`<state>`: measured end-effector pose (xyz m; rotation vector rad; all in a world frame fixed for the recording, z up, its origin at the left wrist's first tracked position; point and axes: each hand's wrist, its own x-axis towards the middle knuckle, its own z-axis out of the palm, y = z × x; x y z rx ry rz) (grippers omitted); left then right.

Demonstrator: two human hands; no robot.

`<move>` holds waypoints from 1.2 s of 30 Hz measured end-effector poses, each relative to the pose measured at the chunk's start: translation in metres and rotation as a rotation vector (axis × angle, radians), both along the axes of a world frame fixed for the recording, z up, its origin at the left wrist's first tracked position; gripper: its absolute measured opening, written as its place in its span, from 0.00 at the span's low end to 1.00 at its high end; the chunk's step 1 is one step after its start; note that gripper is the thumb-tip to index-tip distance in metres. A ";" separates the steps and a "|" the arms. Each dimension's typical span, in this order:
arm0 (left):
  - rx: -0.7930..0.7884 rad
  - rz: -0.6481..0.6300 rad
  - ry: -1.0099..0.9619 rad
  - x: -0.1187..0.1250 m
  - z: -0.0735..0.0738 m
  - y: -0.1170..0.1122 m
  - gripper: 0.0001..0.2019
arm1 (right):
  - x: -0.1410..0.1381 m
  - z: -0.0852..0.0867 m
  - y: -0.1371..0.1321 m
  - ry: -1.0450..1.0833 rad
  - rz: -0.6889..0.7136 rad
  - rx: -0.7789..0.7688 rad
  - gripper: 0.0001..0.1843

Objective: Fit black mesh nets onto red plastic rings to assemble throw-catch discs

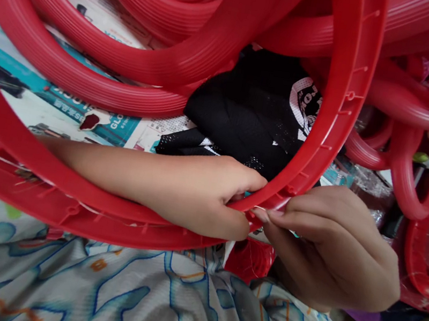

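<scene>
A large red plastic ring (340, 110), with small pegs along its channelled rim, stands tilted in front of me. My left hand (216, 199) reaches through it from the left and is closed on its lower right rim, thumb on the near side. Some of the left fingers are hidden behind the rim. Just to the right, my right hand (335, 245) is closed in a pinch at the channel. Between its thumb and forefinger is a thin pale strand (259, 208); whether it is thread or wire I cannot tell. A similar strand runs along the channel at the left.
Several ribbed red plastic hoops (132, 63) lie beyond the ring. Black printed cloth (247, 106) and a teal-and-white printed box (122, 127) are under them. More red rings (421, 242) lie at the right. Patterned fabric (137, 289) covers my lap.
</scene>
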<state>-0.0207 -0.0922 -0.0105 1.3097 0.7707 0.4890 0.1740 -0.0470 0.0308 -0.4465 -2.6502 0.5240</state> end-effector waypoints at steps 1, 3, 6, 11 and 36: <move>0.015 -0.002 0.010 0.001 0.001 0.001 0.10 | 0.000 0.000 0.000 -0.016 0.007 -0.003 0.14; 0.015 -0.009 0.021 0.002 0.002 0.003 0.10 | 0.000 -0.002 -0.002 0.014 -0.024 -0.016 0.13; 0.017 -0.011 0.018 0.003 0.003 0.003 0.12 | 0.000 -0.005 -0.004 0.100 -0.092 -0.056 0.10; 0.017 -0.021 0.004 0.000 0.002 0.001 0.10 | 0.002 0.001 0.000 -0.013 0.010 -0.085 0.11; 0.078 -0.165 0.063 -0.001 0.010 0.001 0.09 | 0.013 -0.007 -0.004 0.001 0.287 0.419 0.04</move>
